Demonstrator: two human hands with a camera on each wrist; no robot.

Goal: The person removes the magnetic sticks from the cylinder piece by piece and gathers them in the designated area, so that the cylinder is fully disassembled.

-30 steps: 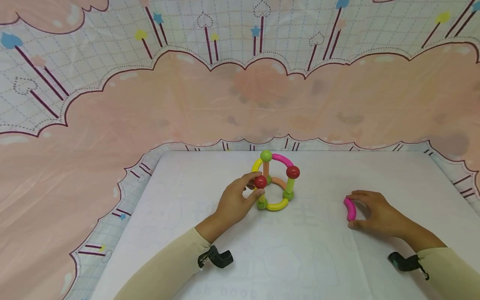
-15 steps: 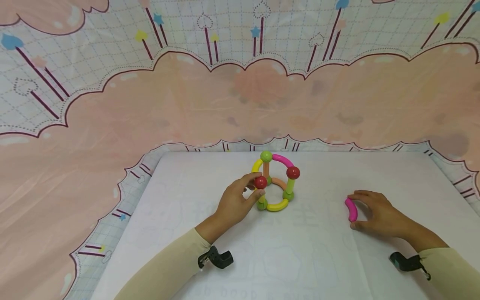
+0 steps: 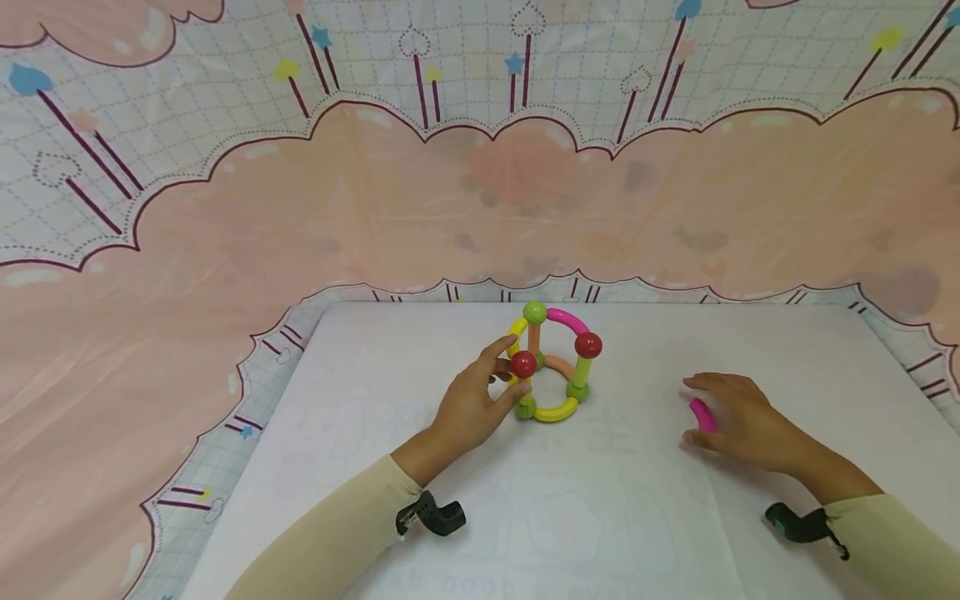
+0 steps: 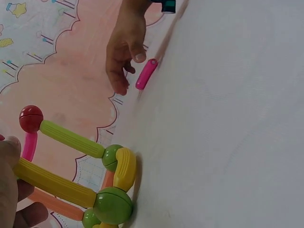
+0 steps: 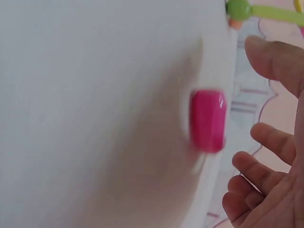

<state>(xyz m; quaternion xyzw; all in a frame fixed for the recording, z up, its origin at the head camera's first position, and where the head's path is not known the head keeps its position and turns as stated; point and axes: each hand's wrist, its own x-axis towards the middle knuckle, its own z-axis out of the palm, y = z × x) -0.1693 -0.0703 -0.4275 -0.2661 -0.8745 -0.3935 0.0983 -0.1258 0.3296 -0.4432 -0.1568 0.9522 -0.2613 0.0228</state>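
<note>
1 curved magenta rod [image 3: 702, 414] beside right hand [image 3: 742, 423] (nearer, empty, unclosed), left of palm; long axis toward worktop's far edge [image 3: 435, 312]. Left hand [image 3: 472, 396] grips red ball [image 3: 523, 364].

Long, plain beige sleeves [image 3: 322, 529] are worn. Curved black devices [image 3: 441, 516], seemingly small cameras, are mounted near their ends, one on each arm.

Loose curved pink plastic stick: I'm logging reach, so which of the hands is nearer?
Right: the right hand is open just by the stick; the left hand holds the multicoloured ball-and-stick frame farther left.
</note>
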